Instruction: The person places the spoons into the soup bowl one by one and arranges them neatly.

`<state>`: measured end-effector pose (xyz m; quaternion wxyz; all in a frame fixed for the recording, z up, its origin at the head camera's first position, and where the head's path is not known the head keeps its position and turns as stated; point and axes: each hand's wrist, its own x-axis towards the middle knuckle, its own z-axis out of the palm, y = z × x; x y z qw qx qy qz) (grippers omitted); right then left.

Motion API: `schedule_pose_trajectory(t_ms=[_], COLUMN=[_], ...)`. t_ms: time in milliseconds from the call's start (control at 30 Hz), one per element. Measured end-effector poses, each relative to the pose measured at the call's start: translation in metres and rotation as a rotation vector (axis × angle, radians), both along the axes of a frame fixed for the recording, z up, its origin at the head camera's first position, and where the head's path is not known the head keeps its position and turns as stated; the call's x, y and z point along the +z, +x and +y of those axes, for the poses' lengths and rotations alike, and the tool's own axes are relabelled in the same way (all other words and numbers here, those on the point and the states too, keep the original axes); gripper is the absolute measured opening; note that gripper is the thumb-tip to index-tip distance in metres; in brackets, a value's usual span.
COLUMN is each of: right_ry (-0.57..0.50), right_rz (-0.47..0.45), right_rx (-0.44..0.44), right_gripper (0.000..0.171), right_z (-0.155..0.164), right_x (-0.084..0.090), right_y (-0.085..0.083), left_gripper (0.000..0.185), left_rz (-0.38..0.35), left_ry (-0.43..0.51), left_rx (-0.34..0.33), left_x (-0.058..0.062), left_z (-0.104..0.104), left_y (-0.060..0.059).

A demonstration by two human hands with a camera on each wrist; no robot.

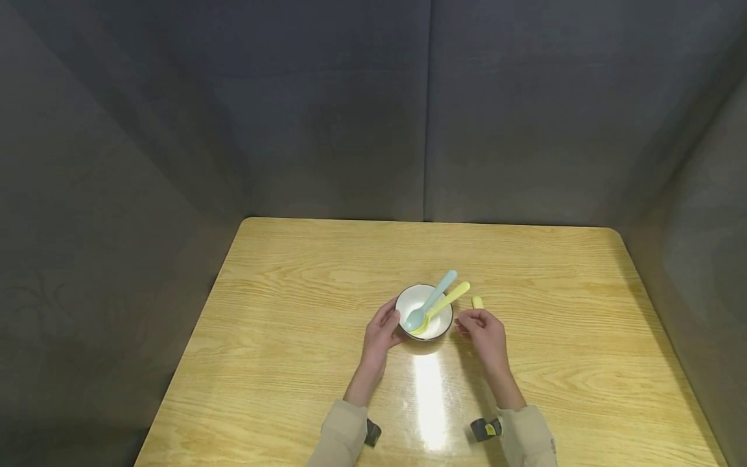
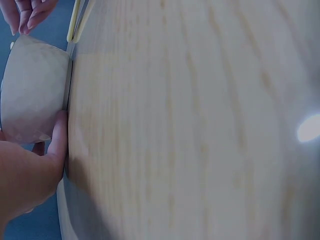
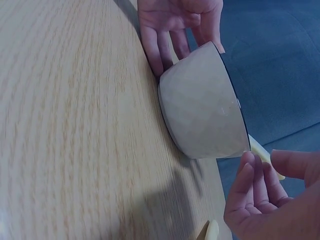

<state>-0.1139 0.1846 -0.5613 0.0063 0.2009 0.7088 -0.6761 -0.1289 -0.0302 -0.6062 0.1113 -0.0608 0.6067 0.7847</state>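
A white bowl (image 1: 424, 312) with a dark rim stands upright near the middle of the wooden surface (image 1: 292, 311). Two plastic spoons lie inside it: a blue spoon (image 1: 430, 300) and a yellow spoon (image 1: 441, 306). Both spoon heads rest in the bowl, and both handles lean over the far right part of the rim, side by side, the blue one to the left of the yellow one.

The left hand (image 1: 382, 331) is at the left side of the bowl. Its fingers are nearly straight and lie against the outer wall; the left wrist view shows the thumb (image 2: 59, 137) touching the wall low down, next to the surface. The hand steadies the bowl without closing around it.

The right hand (image 1: 483, 329) is just to the right of the bowl, near the rim but apart from it. Its fingers are loosely curled, and the right wrist view shows the fingertips (image 3: 246, 167) close to the rim with nothing between them. A small yellow piece (image 1: 477, 302) lies on the surface just beyond this hand, beside the spoon handles; what it is cannot be determined.

Beige sleeves (image 1: 344, 434) cover both forearms. Dark grey panels (image 1: 327, 110) enclose the surface on three sides.
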Motion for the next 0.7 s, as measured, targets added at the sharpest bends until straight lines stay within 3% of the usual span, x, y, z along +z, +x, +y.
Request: schedule_pose_trajectory(t_ms=[700], right_ry=[0.004], right_rz=[-0.016], right_rx=[-0.031], right_gripper=[0.02], right_z=[0.018], right_x=[-0.004], right_y=[0.005], left_gripper=[0.049], left_rz=[0.007], left_ry=[0.01], left_rx=[-0.001], left_x=[-0.001], left_z=[0.0], left_y=[0.0])
